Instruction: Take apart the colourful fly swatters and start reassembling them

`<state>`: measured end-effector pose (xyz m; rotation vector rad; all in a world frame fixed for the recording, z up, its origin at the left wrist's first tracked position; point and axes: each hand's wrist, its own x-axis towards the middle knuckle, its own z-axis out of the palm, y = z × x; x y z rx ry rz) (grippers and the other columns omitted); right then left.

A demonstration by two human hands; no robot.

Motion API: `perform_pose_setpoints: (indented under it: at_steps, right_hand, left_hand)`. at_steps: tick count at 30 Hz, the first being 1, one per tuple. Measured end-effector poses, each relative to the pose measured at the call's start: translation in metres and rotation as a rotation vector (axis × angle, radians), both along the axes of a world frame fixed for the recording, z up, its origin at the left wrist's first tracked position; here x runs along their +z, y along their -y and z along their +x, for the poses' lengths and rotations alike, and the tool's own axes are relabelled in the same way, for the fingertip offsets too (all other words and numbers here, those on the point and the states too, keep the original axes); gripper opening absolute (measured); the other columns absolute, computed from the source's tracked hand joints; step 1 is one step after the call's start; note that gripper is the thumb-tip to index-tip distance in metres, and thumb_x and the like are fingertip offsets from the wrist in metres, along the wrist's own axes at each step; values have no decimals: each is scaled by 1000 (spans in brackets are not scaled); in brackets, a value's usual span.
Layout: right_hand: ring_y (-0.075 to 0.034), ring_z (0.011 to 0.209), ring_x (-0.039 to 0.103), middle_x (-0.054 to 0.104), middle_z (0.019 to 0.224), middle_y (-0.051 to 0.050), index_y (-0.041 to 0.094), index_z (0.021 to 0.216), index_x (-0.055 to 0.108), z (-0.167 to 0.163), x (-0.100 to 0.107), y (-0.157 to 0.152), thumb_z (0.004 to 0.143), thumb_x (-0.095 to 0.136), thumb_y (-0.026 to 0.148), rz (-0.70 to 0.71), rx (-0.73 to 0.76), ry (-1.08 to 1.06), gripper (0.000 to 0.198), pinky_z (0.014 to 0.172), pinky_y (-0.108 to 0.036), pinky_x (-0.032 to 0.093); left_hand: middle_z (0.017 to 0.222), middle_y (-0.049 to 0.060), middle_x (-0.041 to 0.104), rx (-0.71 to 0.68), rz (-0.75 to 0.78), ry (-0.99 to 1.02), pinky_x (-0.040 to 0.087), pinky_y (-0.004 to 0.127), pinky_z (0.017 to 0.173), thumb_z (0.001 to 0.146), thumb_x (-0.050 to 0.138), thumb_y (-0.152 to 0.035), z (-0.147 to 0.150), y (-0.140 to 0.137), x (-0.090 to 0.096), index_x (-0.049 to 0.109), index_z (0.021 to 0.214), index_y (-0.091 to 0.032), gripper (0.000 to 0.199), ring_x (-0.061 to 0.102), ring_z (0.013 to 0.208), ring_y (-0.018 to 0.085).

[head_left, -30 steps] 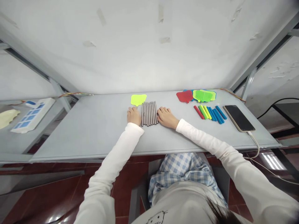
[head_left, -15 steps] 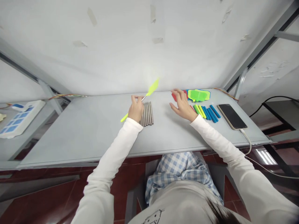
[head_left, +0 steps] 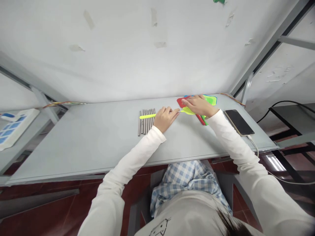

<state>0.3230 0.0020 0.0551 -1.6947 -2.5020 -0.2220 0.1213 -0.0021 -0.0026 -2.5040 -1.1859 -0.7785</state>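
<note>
My left hand point(head_left: 165, 118) is closed around the thin metal rod of a yellow fly swatter. Its yellow handle point(head_left: 147, 116) crosses above a row of metal rods point(head_left: 146, 126), and its yellow head point(head_left: 187, 110) reaches under my right hand point(head_left: 199, 105). That hand stretches its fingers flat over a red swatter head point(head_left: 180, 102), with the thumb hidden. Behind it, green and blue perforated heads point(head_left: 212, 100) are stacked. Below the palm, a red handle point(head_left: 200, 120) and a green one show in part; my right hand and sleeve cover the other handles.
A phone point(head_left: 239, 122) with a white charging cable point(head_left: 253, 144) lies right of my right forearm. Wires point(head_left: 64, 103) run along the back left of the grey table point(head_left: 98, 131). A white tray with blue squares point(head_left: 14, 127) stands on the neighbouring surface.
My left hand has carried the fly swatter rightward and turned it nearly level, its head now by the right hand. My right hand has come down over the swatter heads.
</note>
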Motion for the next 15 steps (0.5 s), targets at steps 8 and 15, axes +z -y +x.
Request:
perform_pose_setpoints:
  at_steps: [8,15]
  right_hand:
    - [-23,85,60,69,92,-10,19,106,63,7,0,-10,101,19,36,-33,-31,16,47,82,-40,36]
    - [-26,104,53,64,112,-13,16,115,61,-6,-10,34,101,20,38,238,-26,-115,48,96,-42,27]
  left_hand:
    - [81,7,62,3,-21,-41,32,29,61,99,32,-38,8,4,-5,67,115,-30,39,53,79,18]
    - [94,6,65,150,-193,-83,24,29,52,99,31,-40,3,-12,4,65,116,-30,39,58,78,18]
